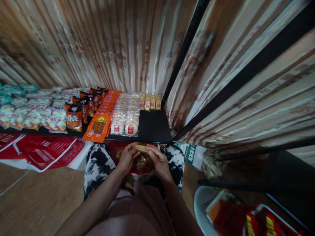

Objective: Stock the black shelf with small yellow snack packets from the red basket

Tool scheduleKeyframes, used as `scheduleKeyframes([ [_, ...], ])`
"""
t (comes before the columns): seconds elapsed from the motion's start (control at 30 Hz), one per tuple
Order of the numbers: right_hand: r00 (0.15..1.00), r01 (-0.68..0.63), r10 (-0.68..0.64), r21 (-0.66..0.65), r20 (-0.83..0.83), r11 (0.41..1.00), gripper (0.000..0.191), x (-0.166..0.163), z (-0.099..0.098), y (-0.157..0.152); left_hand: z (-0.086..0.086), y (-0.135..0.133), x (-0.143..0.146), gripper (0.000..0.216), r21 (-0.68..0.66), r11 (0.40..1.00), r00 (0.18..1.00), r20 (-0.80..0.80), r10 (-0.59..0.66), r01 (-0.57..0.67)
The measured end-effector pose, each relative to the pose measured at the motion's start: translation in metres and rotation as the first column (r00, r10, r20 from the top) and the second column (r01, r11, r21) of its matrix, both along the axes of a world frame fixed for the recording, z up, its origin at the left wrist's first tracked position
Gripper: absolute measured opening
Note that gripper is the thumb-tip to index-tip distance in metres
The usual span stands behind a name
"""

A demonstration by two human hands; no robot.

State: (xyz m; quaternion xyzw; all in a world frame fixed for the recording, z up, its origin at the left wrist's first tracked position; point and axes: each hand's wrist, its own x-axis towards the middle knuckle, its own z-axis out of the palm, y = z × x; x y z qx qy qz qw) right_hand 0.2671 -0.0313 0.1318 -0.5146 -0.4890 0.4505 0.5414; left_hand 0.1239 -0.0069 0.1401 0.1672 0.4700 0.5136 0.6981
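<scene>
My left hand (pixel 127 158) and my right hand (pixel 158 160) meet just below the front edge of a black shelf (pixel 152 126). Together they grip a small packet of golden-brown snacks (pixel 141 148), fingers curled round its ends. Beneath the hands lies a red container with more such packets (pixel 140 163), partly hidden by my wrists. On the shelf stand rows of snack packs: round white cakes (pixel 126 114), orange flat packets (pixel 101 123), dark orange bags (pixel 79 113) and a short row of small yellow packets (pixel 150 102) at the back.
White and teal snack bags (pixel 29 111) fill the shelf's left part. A red basket (pixel 41 150) sits under the shelf at left. Striped curtains hang behind. A black frame post (pixel 183 52) rises at right; a white bin with red packets (pixel 246 216) stands at lower right.
</scene>
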Motion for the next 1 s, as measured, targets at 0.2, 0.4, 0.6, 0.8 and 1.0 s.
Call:
scheduleKeyframes([
  [0.2,0.988,-0.072,0.048,0.154,0.15,0.985,0.019,0.008,0.003,-0.001,0.015,0.012,0.005,0.033,0.091,0.996,0.995,0.096,-0.02,0.011],
  [0.4,0.944,-0.11,0.025,0.243,0.33,0.964,0.021,0.013,0.001,0.0,0.024,0.022,0.009,0.033,0.117,0.992,0.998,0.034,-0.045,0.04],
  [0.6,0.947,-0.098,0.017,0.241,0.32,0.965,0.022,0.014,-0.01,0.004,0.029,0.033,0.016,0.044,0.104,0.993,0.998,-0.006,-0.059,0.059],
  [0.8,0.971,-0.011,-0.041,0.216,0.234,0.976,0.021,0.013,-0.015,0.011,0.035,0.041,0.018,0.05,0.133,0.99,0.999,-0.019,-0.042,0.044],
  [1.0,0.975,-0.014,-0.031,0.198,0.221,0.98,0.021,0.011,-0.01,0.016,0.04,0.049,0.018,0.05,0.141,0.989,0.998,-0.043,-0.048,0.054],
])
